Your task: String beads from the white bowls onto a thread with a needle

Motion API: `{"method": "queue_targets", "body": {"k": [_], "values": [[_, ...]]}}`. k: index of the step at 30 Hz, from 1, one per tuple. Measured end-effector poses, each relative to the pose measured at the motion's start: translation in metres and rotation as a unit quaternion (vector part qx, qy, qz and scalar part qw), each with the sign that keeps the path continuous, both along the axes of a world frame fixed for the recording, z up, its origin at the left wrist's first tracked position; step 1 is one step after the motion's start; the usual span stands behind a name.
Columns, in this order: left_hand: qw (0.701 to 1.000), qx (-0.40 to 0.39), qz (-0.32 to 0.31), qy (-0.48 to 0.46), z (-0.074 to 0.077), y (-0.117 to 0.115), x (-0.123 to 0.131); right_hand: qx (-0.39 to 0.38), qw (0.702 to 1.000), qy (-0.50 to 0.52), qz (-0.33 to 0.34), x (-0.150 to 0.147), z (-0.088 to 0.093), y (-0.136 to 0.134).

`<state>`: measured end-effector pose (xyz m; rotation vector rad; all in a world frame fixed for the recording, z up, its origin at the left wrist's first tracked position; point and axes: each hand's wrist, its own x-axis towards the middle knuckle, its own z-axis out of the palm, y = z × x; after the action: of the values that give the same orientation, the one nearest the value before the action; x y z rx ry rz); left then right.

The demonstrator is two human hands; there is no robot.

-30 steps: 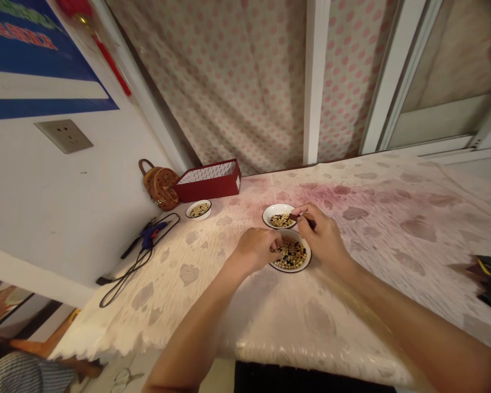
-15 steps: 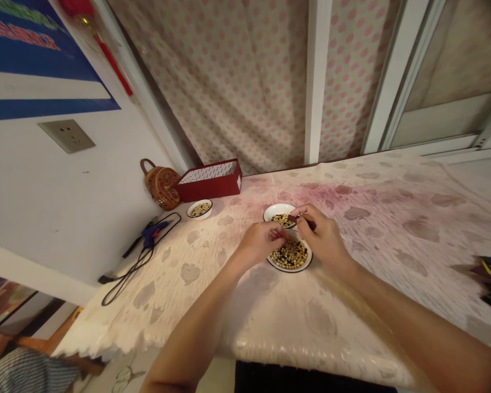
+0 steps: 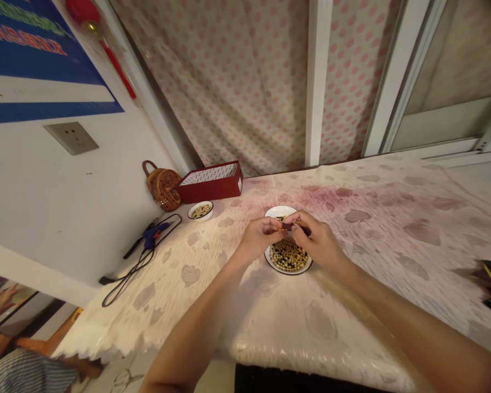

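My left hand (image 3: 261,239) and my right hand (image 3: 316,240) are together, fingertips closed from both sides on a small dark-red piece (image 3: 287,226), which sits just above a white dish (image 3: 288,272). That dish is heaped with mixed pale and black beans (image 3: 288,256). A second white dish (image 3: 279,209), also holding beans, lies just behind it, partly hidden by my hands. Both rest on a tabletop (image 3: 376,256) covered with a cream cloth printed with brownish leaf shapes and stained pink towards the back. Farther left stand a third, smaller dish (image 3: 200,218) of beans, a red box (image 3: 210,185) with a patterned inside, and a tan studded bag (image 3: 162,188) against the wall. A blue glue gun (image 3: 150,236) lies near the tabletop's edge, its black cord (image 3: 139,266) looped beside it. A polka-dot curtain (image 3: 229,82) hangs behind.
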<state>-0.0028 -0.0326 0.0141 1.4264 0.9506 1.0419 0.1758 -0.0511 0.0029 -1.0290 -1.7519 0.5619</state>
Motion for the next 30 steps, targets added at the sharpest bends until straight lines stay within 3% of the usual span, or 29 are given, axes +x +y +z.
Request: {"method": "queue_targets", "body": {"k": [9, 14, 24, 30], "values": [[0.999, -0.033, -0.003, -0.030, 0.006, -0.003, 0.001, -0.009, 1.000, -0.008, 0.018, 0.001, -0.001, 0.001], [0.999, -0.029, 0.007, -0.031, 0.002, -0.001, -0.002, -0.002, 1.000, -0.006, 0.013, 0.000, 0.001, 0.001], [0.989, 0.089, 0.118, 0.013, -0.022, 0.033, 0.008, 0.010, 0.996, 0.011, -0.090, 0.003, 0.004, 0.002], [0.976, 0.127, 0.116, 0.136, -0.013, 0.021, 0.002, 0.012, 0.993, 0.013, -0.113, 0.004, 0.006, 0.002]]}}
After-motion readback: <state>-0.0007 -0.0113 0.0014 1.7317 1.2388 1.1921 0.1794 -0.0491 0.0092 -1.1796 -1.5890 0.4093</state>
